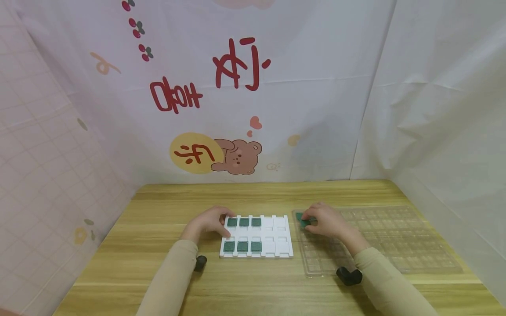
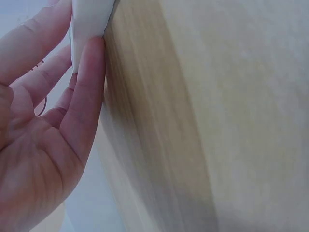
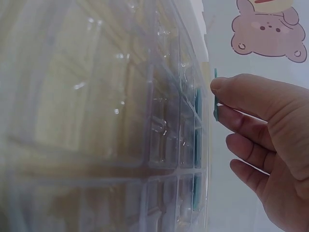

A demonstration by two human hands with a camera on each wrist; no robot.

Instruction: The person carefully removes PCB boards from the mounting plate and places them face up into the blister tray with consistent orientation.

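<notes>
My left hand grips the left end of a white slotted tray; in the left wrist view its fingers bend around the tray's white edge. Small green circuit boards sit in that tray in two rows of three, toward its left. Over the far left corner of a clear plastic compartment tray, my right hand pinches a thin green circuit board between thumb and fingers. The right wrist view shows it edge-on, raised off the clear tray. Further green boards stay in the clear tray's pockets.
A second clear compartment section extends right, toward the table's edge. The wooden table meets a printed cloth backdrop at the back, with cloth at both sides. Black wrist mounts stick out beneath the wrists.
</notes>
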